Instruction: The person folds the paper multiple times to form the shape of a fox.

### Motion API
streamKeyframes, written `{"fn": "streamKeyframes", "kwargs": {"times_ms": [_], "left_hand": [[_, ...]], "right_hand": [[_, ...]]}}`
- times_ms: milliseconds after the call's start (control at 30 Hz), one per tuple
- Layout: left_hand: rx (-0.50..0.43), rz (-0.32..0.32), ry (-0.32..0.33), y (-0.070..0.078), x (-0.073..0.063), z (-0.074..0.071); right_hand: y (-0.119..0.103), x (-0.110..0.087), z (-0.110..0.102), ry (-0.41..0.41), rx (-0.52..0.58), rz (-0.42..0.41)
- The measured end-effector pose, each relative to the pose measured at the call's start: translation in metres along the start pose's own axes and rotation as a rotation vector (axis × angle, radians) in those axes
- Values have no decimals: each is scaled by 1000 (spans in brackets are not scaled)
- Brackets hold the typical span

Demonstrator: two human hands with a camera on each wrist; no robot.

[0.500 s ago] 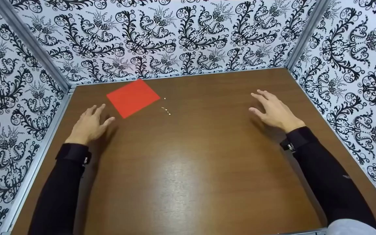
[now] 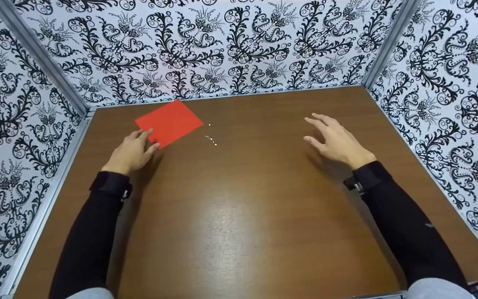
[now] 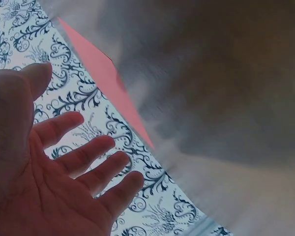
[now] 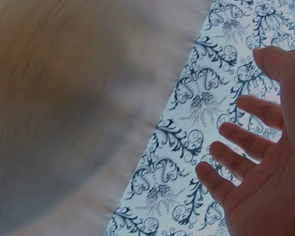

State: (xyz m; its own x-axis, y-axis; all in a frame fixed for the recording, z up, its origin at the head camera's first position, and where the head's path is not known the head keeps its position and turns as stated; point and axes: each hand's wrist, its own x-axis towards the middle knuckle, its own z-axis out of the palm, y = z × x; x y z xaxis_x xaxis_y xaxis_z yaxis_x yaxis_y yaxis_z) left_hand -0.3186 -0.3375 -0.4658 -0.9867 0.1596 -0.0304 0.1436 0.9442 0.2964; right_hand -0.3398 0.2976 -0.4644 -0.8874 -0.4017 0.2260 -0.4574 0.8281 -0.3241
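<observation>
A red square sheet of paper (image 2: pixel 172 122) lies flat at the back left of the brown table, turned with one corner toward me. My left hand (image 2: pixel 130 153) is at its near left edge, and the fingertips overlap the sheet in the head view. In the left wrist view the left hand (image 3: pixel 69 172) has spread, lightly bent fingers with nothing between them, and the paper (image 3: pixel 105 78) shows beyond them. Over the right part of the table my right hand (image 2: pixel 338 141) hovers, holding nothing. Its fingers are spread and relaxed in the right wrist view too.
Several small pale specks (image 2: pixel 211 140) show on the table (image 2: pixel 230 199) just right of the paper. Patterned black-and-white walls (image 2: pixel 230 50) with grey metal corner posts (image 2: pixel 388 45) enclose the back and both sides.
My left hand has moved right and slightly forward, from beside the paper to its near left edge. The right hand has shifted a little to the left. The paper stays in place.
</observation>
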Motion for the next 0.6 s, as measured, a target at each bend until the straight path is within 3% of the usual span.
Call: {"fn": "streamKeyframes", "kwargs": {"times_ms": [167,333,600], "left_hand": [[14,10,-18,11,9,2],[25,-8,-80,17,17,5],[33,-10,-121,23,19,10]], "right_hand": [[-13,5,4,-12,19,-14],[-25,11,9,-12,53,-28],[-42,18,22,-17,76,-46]]}}
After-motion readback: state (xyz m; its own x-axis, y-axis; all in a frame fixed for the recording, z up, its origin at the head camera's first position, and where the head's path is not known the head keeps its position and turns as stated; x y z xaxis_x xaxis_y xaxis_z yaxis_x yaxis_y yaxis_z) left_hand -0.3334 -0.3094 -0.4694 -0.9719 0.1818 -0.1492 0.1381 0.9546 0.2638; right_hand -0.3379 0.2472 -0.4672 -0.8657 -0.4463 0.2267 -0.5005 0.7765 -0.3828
